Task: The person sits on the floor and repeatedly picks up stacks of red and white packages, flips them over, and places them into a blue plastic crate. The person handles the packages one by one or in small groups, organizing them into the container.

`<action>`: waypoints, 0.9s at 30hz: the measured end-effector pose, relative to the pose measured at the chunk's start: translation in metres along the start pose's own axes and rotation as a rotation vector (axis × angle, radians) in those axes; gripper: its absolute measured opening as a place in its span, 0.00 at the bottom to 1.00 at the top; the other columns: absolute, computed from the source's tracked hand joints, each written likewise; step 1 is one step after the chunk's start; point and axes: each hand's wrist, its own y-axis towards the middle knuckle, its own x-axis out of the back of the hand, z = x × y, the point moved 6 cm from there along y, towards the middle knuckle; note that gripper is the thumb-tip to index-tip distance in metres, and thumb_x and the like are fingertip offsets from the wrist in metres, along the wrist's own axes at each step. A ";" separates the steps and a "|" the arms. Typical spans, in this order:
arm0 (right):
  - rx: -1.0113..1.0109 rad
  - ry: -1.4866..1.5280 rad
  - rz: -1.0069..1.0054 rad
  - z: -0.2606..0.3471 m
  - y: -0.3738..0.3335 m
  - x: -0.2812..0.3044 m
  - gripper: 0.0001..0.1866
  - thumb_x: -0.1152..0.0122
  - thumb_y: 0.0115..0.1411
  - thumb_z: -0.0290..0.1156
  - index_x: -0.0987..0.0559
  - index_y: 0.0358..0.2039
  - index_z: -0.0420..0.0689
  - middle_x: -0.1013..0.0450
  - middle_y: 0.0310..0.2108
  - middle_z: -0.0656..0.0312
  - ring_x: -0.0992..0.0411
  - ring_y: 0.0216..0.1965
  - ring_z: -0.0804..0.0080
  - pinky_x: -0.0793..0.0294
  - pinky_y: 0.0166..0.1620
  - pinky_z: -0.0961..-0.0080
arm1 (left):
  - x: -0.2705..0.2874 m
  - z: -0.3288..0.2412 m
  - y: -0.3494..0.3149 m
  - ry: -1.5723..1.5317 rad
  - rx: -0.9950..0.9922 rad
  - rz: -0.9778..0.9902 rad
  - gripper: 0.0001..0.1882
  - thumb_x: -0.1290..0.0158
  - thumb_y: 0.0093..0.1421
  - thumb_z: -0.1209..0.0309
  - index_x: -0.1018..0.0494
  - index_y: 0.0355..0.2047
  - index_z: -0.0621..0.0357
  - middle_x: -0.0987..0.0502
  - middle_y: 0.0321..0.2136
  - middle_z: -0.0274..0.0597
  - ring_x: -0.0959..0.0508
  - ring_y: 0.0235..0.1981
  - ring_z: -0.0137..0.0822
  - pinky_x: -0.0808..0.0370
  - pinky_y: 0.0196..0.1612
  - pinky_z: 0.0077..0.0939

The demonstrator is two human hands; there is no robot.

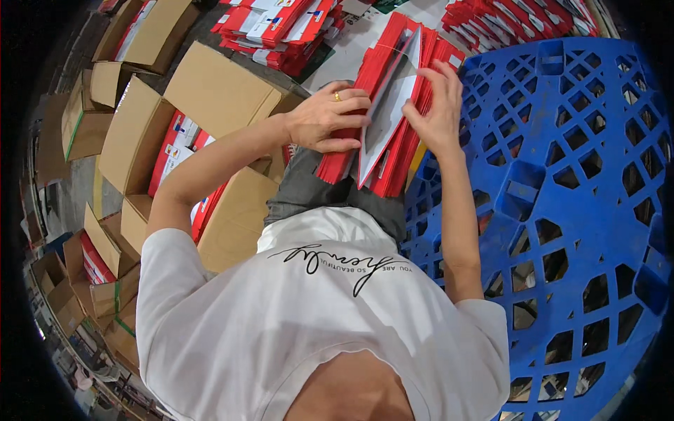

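White T-shirt (316,316) cloth fills the foreground, with black script lettering across its chest, and past its hem come dark grey trousers (302,193). Above the lap, between the two hands, a stack of red packets (399,151) leans at a slant, parted down the middle so that a white face (397,105) shows in the gap; what bears its weight is hidden.

The left hand (330,118), with a gold-coloured ring (337,96), has its fingers bent round the left part of the stack, a partly closed grip. The right hand (437,116) is loosely curved at the right part, thumb and fingers well apart, tips at the packets' edges; how firmly they press, I cannot tell.

Right of the person stands a blue plastic pallet (544,196) with a latticed face. To the left are open cardboard boxes (217,91), some with red-and-white packets (168,156) inside. Beyond the hands lie a left pile (277,31) and a right pile (516,24) of similar packets.
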 end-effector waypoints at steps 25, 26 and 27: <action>0.270 -0.185 0.174 0.020 -0.004 -0.011 0.30 0.36 0.55 0.24 0.18 0.57 0.65 0.34 0.66 0.58 0.41 0.69 0.53 0.38 0.67 0.52 | 0.000 -0.003 0.001 -0.023 0.016 -0.068 0.27 0.41 0.61 0.59 0.25 0.56 0.60 0.26 0.57 0.48 0.28 0.63 0.48 0.29 0.60 0.45; 0.274 -0.190 0.160 0.019 -0.005 -0.009 0.28 0.36 0.55 0.24 0.17 0.55 0.64 0.33 0.66 0.57 0.41 0.69 0.53 0.38 0.67 0.52 | -0.001 -0.001 0.000 -0.018 0.015 -0.064 0.26 0.41 0.62 0.59 0.25 0.56 0.60 0.26 0.57 0.48 0.28 0.63 0.47 0.29 0.59 0.44; 0.278 -0.194 0.146 0.019 -0.006 -0.007 0.26 0.36 0.55 0.24 0.16 0.54 0.62 0.33 0.65 0.56 0.40 0.69 0.53 0.37 0.66 0.53 | -0.002 0.000 -0.002 -0.013 0.015 -0.061 0.25 0.42 0.62 0.58 0.25 0.56 0.59 0.26 0.57 0.47 0.28 0.63 0.47 0.29 0.59 0.44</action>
